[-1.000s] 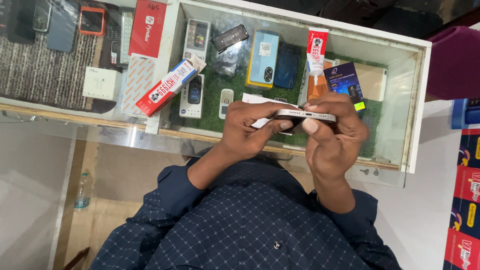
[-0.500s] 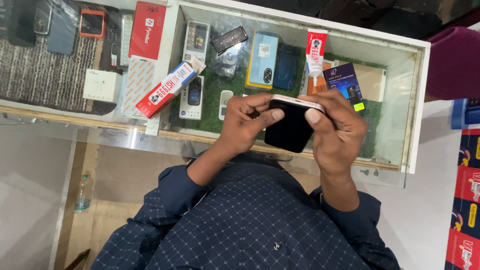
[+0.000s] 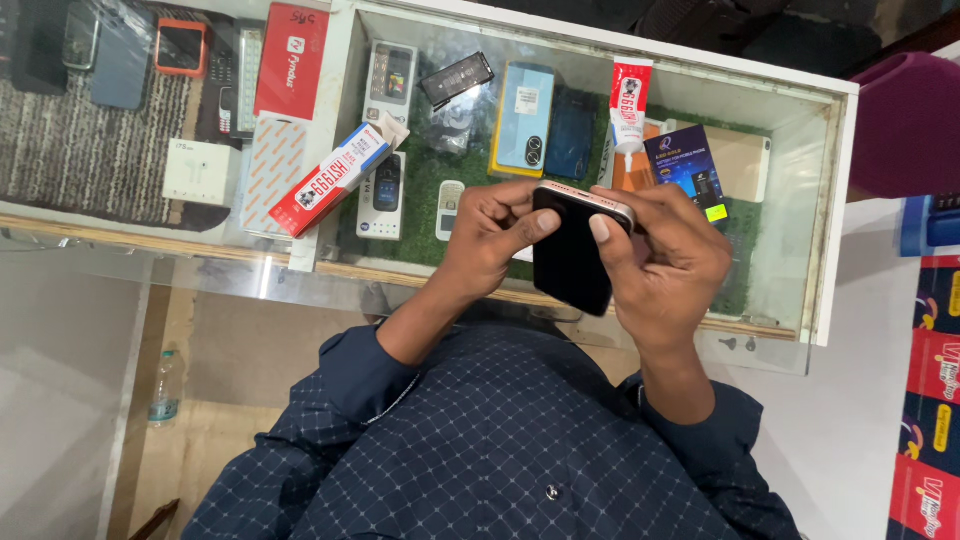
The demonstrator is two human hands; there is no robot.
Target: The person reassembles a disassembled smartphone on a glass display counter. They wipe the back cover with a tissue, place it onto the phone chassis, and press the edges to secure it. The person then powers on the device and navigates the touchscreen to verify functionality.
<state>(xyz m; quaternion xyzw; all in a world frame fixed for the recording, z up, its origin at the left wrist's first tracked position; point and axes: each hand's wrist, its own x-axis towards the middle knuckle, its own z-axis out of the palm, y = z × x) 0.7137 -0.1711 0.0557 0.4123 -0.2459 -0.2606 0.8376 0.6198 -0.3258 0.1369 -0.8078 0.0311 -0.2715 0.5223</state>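
shirt: dark blue checked shirt (image 3: 480,450) fills the bottom of the frame
left hand: left hand (image 3: 490,240) at centre, fingers clamped on the phone's left edge, thumb on the dark screen
right hand: right hand (image 3: 670,265) right of centre, fingers wrapped round the phone's right side, thumb on its top edge
phone: black phone (image 3: 572,255) held tilted between both hands, above the desk
desk: glass desk (image 3: 800,200) behind, small phones inside
glue box: red and white box (image 3: 335,180) lying left of centre
glue tube: red and white tube (image 3: 627,115) at upper centre
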